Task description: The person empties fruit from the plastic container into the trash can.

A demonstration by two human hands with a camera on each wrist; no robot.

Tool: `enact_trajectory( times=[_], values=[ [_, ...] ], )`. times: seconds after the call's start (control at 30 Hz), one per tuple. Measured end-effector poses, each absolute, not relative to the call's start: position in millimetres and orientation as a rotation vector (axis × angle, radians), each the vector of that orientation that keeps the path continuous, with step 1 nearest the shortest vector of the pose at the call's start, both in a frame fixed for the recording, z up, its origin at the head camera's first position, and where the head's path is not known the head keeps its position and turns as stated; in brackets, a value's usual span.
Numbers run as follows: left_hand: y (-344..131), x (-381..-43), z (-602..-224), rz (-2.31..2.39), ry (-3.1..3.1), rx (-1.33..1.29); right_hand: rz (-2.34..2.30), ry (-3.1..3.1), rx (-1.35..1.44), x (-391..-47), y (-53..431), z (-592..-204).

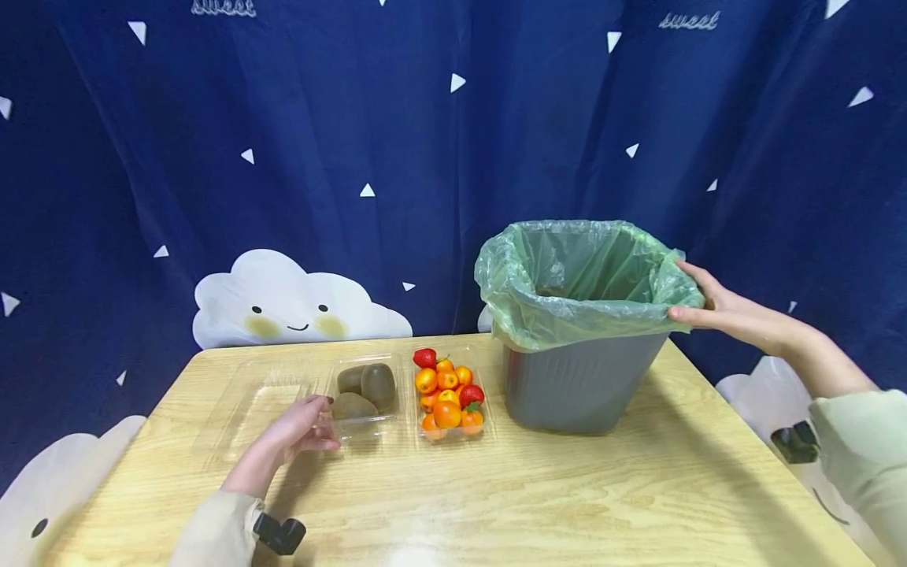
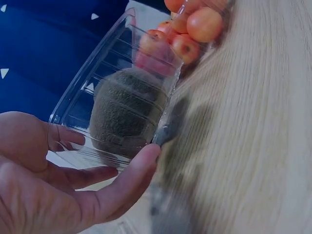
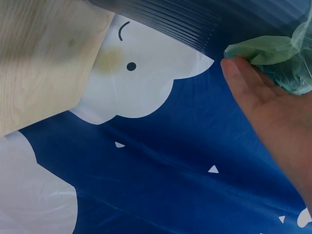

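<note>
My left hand (image 1: pixel 301 429) grips the near left end of a clear plastic container (image 1: pixel 364 431) that holds three brown kiwis (image 1: pixel 378 386). In the left wrist view the container is tilted, with thumb and fingers around its end and a kiwi (image 2: pixel 127 109) showing through the wall. On the right, my right hand (image 1: pixel 726 305) holds the upper rim of a grey trash bin (image 1: pixel 574 386), thumb outside over the green bag (image 1: pixel 588 319) that lines it. The bin is tilted, its rim leaning right.
Between kiwis and bin stands another clear container with small orange fruits (image 1: pixel 447 413) and red strawberries (image 1: pixel 471 395). An empty clear tray (image 1: pixel 244 409) lies left of the kiwis. Behind the wooden table (image 1: pixel 496 496) hangs a dark blue curtain (image 1: pixel 425 118).
</note>
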State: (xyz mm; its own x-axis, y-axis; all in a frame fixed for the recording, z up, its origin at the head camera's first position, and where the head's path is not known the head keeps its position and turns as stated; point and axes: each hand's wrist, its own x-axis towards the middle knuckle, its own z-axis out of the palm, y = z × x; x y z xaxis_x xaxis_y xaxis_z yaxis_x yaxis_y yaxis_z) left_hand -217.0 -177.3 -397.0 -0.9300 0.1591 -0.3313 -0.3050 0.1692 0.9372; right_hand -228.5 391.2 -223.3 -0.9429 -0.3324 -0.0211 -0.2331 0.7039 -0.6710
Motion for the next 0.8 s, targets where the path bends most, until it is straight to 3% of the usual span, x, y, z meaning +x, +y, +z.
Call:
enact_trajectory(
  times=[0.47, 0.8],
  values=[
    [-173, -220, -379, 1.895, 2.096, -0.137, -1.053, 2.772, -0.457, -230, 391, -219],
    [-166, -232, -337, 2.097, 1.891, -0.078, -1.036, 2.774, -0.447, -229, 392, -222]
  ],
)
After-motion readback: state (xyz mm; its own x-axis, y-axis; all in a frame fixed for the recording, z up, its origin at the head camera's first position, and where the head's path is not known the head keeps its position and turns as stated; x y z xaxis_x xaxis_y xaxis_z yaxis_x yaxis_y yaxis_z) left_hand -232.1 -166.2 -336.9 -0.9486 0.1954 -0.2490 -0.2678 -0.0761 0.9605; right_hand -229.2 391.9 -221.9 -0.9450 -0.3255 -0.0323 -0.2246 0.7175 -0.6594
